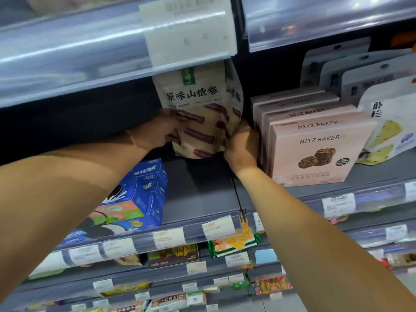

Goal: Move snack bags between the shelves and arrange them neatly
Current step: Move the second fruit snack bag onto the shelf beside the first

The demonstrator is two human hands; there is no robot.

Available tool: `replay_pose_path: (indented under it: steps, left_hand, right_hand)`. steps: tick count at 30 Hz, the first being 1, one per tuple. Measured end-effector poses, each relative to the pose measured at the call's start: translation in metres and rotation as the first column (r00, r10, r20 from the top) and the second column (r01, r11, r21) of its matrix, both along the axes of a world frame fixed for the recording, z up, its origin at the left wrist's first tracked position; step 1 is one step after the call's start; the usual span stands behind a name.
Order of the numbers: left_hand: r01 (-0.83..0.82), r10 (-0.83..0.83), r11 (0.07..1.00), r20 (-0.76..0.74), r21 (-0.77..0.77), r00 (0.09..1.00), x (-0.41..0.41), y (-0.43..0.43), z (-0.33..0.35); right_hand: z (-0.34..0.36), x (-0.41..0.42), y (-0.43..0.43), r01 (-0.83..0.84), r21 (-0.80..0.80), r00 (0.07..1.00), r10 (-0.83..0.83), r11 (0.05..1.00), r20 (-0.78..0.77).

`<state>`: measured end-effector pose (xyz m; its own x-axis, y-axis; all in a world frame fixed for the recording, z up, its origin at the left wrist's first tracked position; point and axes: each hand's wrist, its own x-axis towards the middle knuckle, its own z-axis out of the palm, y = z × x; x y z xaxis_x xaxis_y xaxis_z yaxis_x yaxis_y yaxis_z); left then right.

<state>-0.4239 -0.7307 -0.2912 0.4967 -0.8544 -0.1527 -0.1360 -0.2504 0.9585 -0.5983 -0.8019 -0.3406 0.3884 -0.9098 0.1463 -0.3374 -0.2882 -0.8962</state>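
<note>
While we are reaching both arms into the grey shelf (202,194), we are holding two beige snack bags (202,118) upright between our hands, one bag overlapping the other, which is showing at the right. Our left hand (165,129) is gripping their left edge, thumb on the printed front. Our right hand (242,143) is curling round their lower right edge, its fingers hidden behind the packets. The bags' tops are sitting behind the upper price rail (90,64); we cannot tell whether their bottoms are touching the shelf. Our right hand is pressing against a row of pink boxes (315,149), blue boxes (144,192) are standing to the left, and white pouches (382,122) are leaning at far right.
</note>
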Motion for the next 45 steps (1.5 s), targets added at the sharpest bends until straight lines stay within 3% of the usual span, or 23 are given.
replay_pose_path:
  steps: [2, 4, 8, 12, 17, 22, 29, 35, 40, 45]
  left_hand:
    - [-0.022, 0.023, 1.000, -0.054, 0.012, 0.998, -0.002, 0.010, 0.007]
    - [-0.163, 0.167, 0.986, -0.101, 0.046, 0.981, -0.013, 0.019, 0.018]
    - [-0.305, 0.311, 0.950, -0.134, 0.063, 0.941, -0.040, 0.034, 0.028]
    - [-0.459, 0.450, 0.888, -0.229, 0.014, 0.863, -0.066, 0.062, 0.038]
    - [-0.500, 0.494, 0.863, -0.317, 0.070, 0.809, -0.109, 0.101, 0.060]
    - [-0.466, 0.486, 0.873, -0.326, 0.142, 0.811, -0.174, 0.160, 0.076]
    - [-0.357, 0.387, 0.921, -0.262, 0.154, 0.884, -0.248, 0.248, 0.105]
    - [-0.289, 0.290, 0.957, -0.164, 0.028, 0.943, -0.278, 0.320, 0.153]
    - [-0.330, 0.334, 0.939, 0.038, -0.094, 0.942, -0.276, 0.365, 0.201]
    - [-0.429, 0.468, 0.878, 0.189, -0.213, 0.863, -0.262, 0.387, 0.242]
  right_hand:
    - [0.009, -0.009, 0.009, 0.038, -0.059, 0.998, -0.041, 0.998, -0.052]
    - [0.020, -0.016, 0.019, 0.085, -0.098, 0.992, -0.094, 0.992, -0.087]
    - [0.042, -0.031, 0.048, 0.106, -0.096, 0.948, -0.130, 0.990, -0.289]
    - [0.055, -0.058, 0.082, 0.121, -0.149, 0.939, -0.161, 0.981, -0.303]
    - [0.077, -0.101, 0.121, 0.117, -0.190, 0.926, -0.177, 0.975, -0.335]
    - [0.095, -0.162, 0.157, 0.150, -0.151, 0.924, -0.193, 0.977, -0.331]
    - [0.139, -0.244, 0.200, 0.093, -0.219, 0.943, -0.156, 0.971, -0.295]
    - [0.201, -0.293, 0.242, -0.016, -0.357, 0.951, -0.097, 0.934, -0.295]
    - [0.246, -0.308, 0.248, 0.044, -0.124, 0.998, -0.048, 0.991, -0.029]
    - [0.275, -0.300, 0.235, -0.002, 0.108, 0.988, -0.015, 0.994, 0.155]
